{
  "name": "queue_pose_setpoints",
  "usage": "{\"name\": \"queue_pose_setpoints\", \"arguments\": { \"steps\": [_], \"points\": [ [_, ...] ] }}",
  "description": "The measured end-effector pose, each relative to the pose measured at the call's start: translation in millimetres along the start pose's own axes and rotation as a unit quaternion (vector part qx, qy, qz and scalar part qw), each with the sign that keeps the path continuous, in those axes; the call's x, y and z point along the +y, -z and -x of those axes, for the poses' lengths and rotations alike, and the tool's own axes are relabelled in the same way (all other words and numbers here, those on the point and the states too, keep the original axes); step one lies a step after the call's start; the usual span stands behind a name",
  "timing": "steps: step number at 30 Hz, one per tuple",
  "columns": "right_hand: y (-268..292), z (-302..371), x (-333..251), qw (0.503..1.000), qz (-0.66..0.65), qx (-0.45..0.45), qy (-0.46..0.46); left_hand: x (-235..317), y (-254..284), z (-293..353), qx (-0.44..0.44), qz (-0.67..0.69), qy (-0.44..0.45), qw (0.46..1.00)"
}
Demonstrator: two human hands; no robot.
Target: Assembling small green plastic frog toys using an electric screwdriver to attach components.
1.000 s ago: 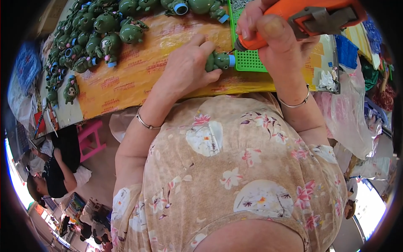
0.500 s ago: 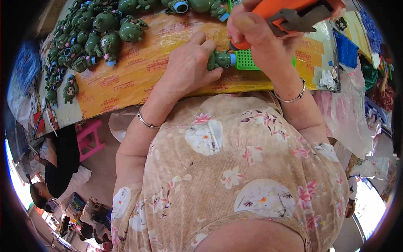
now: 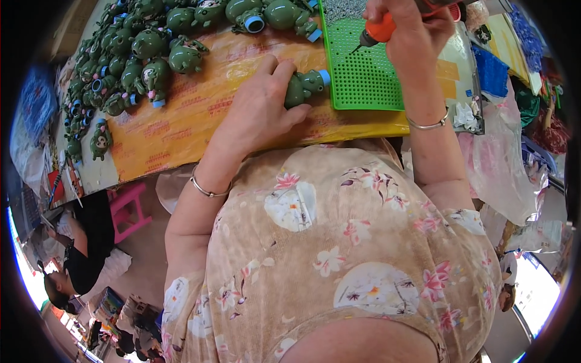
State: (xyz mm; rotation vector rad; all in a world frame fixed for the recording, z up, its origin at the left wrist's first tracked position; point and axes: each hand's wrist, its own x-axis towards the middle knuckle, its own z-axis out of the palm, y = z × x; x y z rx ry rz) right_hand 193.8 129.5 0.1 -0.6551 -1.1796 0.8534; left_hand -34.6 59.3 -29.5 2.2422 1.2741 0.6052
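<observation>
My left hand [image 3: 263, 103] is wrapped round a green plastic toy figure [image 3: 307, 86] that lies on the yellow-taped table, its blue ring end pointing right. My right hand [image 3: 411, 33] grips an orange and dark power screwdriver [image 3: 380, 30], part of which runs out of the top of the view. Its thin bit points down and left over a bright green perforated tray [image 3: 366, 69]. At the tray's far end lies a heap of small grey metal pieces [image 3: 348, 15], probably screws. The bit's tip is near the tray's holes; I cannot tell whether it touches.
Many similar green figures [image 3: 148, 45] are piled at the far left of the table [image 3: 181, 127]. Crumpled white paper [image 3: 469, 115] lies at the right edge, beside hanging clear plastic [image 3: 505, 163]. A pink stool [image 3: 130, 212] and a seated person [image 3: 85, 248] are at the left.
My right hand has moved the screwdriver away from the toy figure, up over the green tray, uncovering the tray. My left hand, still holding the figure, has shifted slightly left.
</observation>
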Motion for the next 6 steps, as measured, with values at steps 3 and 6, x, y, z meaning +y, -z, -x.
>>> {"name": "queue_pose_setpoints", "arguments": {
  "steps": [3, 6],
  "points": [
    [2, 0, 14, 1.0, 0.002, 0.012, 0.002, -1, -3, -7, -0.013, -0.021, 0.005, 1.0],
    [6, 1, 19, 0.999, 0.038, 0.008, 0.01, -3, -5, -8, -0.028, -0.039, 0.018, 0.999]
  ]
}}
